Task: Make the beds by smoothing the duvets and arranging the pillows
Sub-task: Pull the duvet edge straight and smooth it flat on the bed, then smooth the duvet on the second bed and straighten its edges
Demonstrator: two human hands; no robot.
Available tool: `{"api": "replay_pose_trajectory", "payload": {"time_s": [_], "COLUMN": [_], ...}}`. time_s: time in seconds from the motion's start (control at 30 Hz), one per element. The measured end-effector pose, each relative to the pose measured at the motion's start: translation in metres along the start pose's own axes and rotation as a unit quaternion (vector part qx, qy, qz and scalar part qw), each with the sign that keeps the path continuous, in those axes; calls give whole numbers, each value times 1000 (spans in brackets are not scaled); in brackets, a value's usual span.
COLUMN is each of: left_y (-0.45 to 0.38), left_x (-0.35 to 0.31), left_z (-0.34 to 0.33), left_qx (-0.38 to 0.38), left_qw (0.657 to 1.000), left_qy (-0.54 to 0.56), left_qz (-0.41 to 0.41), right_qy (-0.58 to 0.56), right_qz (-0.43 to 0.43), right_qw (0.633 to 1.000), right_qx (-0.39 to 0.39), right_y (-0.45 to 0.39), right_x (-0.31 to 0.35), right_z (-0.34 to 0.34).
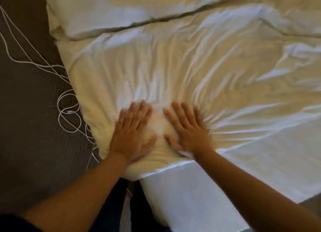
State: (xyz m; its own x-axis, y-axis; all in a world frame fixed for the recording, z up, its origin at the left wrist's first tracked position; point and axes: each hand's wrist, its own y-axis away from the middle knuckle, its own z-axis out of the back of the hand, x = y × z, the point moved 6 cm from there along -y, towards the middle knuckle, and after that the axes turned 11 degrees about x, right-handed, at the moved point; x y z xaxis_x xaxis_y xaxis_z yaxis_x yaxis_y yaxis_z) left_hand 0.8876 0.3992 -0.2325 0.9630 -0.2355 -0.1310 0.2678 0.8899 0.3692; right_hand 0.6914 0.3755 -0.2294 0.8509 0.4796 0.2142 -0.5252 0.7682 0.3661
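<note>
So the duvet [173, 71] fills most of my view, white and pretty rumpled, spread across the bed [199, 197] with creases fanning outward from where I'm pressing. Its near corner hangs just over the mattress edge. There's a second duvet [107, 10] on the neighbouring bed up top, with a dark gap between the two. No pillows in view that I can make out.

Off to the left there's dark carpet [26, 127] with a tangle of white cord [69, 113] lying right beside the duvet edge.

My left hand [133, 131] and right hand [187, 129] are both flat on the duvet near that corner, palms down, fingers straight and spread, gripping nothing. They're close together with a puffy bulge between them.

Biggest risk I'd guess: pushing both palms outward from here just shoves the wrinkles further along instead of flattening them. Also the corner could slide off the bed toward that cord if I press too hard near the edge.
</note>
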Motion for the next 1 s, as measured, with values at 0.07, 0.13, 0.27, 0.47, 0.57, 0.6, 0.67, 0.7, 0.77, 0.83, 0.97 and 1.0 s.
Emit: {"api": "replay_pose_trajectory", "payload": {"time_s": [0.07,0.13,0.27,0.47,0.57,0.6,0.67,0.7,0.77,0.83,0.97,1.0], "left_y": [12,25,31,31,29,28,30,32,35,37,31,29], "left_x": [27,53,54,-98,-89,-77,-51,-36,-10,0,-13,-22], "left_z": [-4,-6,15,-1,-19,-22,-26,-25,-17,-10,35,50], "left_qx": [2,-2,-33,-37,-22,-15,-1,6,34,86,224,274], "left_qw": [1000,997,970,997,995,995,995,996,998,995,974,960], "left_qy": [4,21,58,33,-10,-20,-35,-34,-26,-16,14,24], "left_qz": [23,78,232,-55,-98,-98,-94,-82,-55,-43,45,58], "right_qy": [36,59,23,29,33,37,40,30,-11,-55,-182,-227], "right_qz": [6,-81,-258,-97,18,19,-23,-71,-205,-288,-301,-299], "right_qw": [999,995,965,994,998,997,998,996,979,955,931,923], "right_qx": [1,4,35,-33,-58,-62,-52,-39,-16,28,99,82], "right_y": [12,37,84,49,42,40,44,51,75,95,108,113], "right_x": [-36,-104,-221,-86,-13,-15,-47,-74,-129,-161,-143,-128], "right_z": [3,7,33,17,-8,-13,-15,-16,-10,2,63,86]}}
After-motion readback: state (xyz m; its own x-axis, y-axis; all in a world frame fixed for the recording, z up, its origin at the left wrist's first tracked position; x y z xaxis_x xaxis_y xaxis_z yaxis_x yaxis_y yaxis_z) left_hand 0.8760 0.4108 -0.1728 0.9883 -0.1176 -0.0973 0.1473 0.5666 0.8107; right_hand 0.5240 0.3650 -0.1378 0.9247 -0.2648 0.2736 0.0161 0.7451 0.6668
